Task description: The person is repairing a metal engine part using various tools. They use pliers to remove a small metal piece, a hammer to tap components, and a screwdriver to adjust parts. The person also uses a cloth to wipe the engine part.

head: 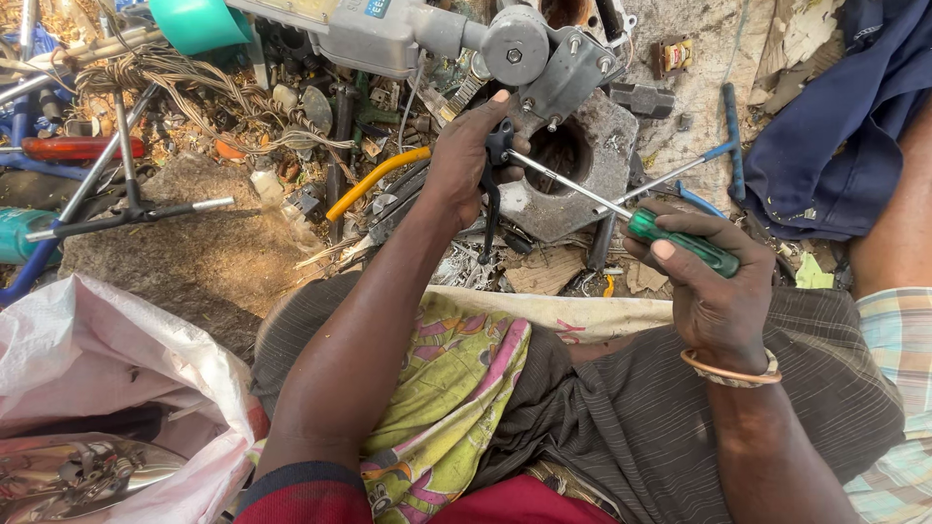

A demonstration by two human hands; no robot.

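The left hand [471, 155] is gripping a small black part [498, 146], fingers pressed around it, against the grey power tool [427, 34] above the lap. The right hand [709, 281] is closing fully around the green handle of a screwdriver [680, 243], its shaft running up-left to the black part. For a clean turn, the shaft is best kept in line with the fastener, the left hand bracing firmly. A blue T-handle wrench [726, 146] is lying just beyond.
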